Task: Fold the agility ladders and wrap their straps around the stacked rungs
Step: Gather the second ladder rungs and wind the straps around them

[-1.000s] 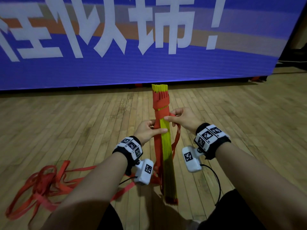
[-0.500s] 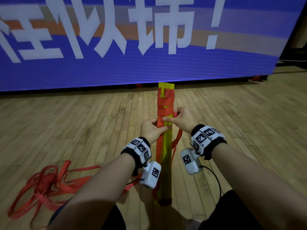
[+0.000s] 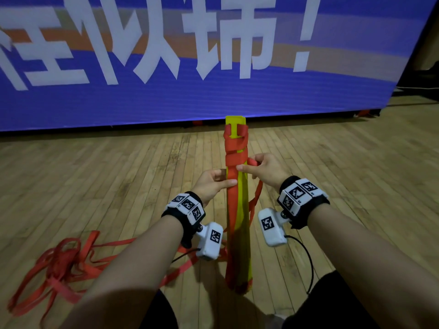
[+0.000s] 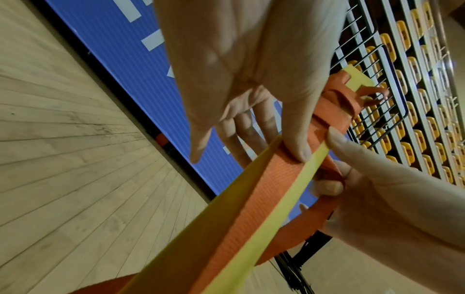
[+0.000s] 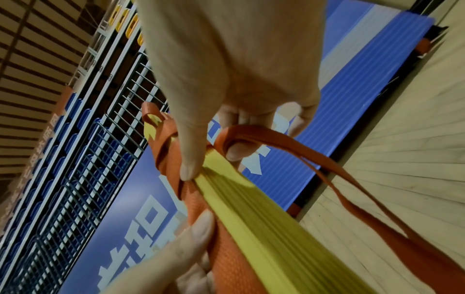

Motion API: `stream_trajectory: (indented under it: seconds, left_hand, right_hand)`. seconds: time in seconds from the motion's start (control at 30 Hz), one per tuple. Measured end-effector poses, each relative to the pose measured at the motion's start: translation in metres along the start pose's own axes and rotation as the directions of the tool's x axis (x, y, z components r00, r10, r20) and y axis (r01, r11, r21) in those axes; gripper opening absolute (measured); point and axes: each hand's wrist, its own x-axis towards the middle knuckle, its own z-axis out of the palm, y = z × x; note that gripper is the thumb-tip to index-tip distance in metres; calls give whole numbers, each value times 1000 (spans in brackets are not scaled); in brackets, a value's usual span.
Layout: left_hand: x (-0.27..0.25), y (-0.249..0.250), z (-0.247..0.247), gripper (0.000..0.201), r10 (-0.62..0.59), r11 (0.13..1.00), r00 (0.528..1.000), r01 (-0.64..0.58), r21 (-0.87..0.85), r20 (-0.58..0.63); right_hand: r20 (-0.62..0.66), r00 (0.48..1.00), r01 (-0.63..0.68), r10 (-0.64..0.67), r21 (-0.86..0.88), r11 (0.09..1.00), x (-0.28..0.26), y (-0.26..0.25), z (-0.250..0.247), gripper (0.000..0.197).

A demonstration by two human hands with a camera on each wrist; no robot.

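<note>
The stack of yellow rungs (image 3: 238, 233) stands on end in front of me, leaning away. Orange strap (image 3: 235, 148) is wound in several turns round its upper part, and another length runs down its face. My left hand (image 3: 221, 182) grips the stack from the left, thumb (image 4: 294, 143) pressing the strap onto the rungs. My right hand (image 3: 249, 165) is just above it on the right, its thumb (image 5: 188, 159) on the last turn. Its curled fingers (image 5: 236, 151) hook a loop of strap (image 5: 352, 189) that hangs down the right side.
A loose tangle of orange strap (image 3: 59, 267) lies on the wooden floor (image 3: 118, 186) at my lower left and trails to the stack's foot. A large blue banner (image 3: 166, 98) with white characters closes off the floor behind. My knees are at the bottom edge.
The stack has turned about its length, from its ribbed edge to a flat face. The strap wrap now reaches further down the rungs. Both hands stay at about the same height.
</note>
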Motion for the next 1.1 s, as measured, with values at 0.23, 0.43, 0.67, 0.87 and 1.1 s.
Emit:
stream_trajectory:
  seconds: [0.23, 0.43, 0.67, 0.87, 1.1]
  left_hand:
    - [2, -1, 2, 17, -19, 1000, 998, 20, 6, -68]
    - [4, -5, 6, 20, 2, 1000, 979, 4, 26, -202]
    - [8, -5, 4, 25, 7, 999, 949, 8, 45, -315]
    - [9, -7, 13, 28, 69, 991, 923, -20, 132, -378]
    - [10, -10, 16, 29, 101, 989, 917, -48, 143, -386]
  right_hand:
    - [10, 999, -39, 39, -8, 999, 1, 1, -3, 21]
    - [-2, 999, -35, 35, -18, 999, 2, 3, 3, 8]
    - [39, 999, -9, 9, -1, 1000, 2, 1, 10, 15]
    - [-129, 991, -32, 19, -99, 995, 1, -4, 23, 37]
    - [-223, 975, -64, 11, -233, 970, 0, -6, 34, 33]
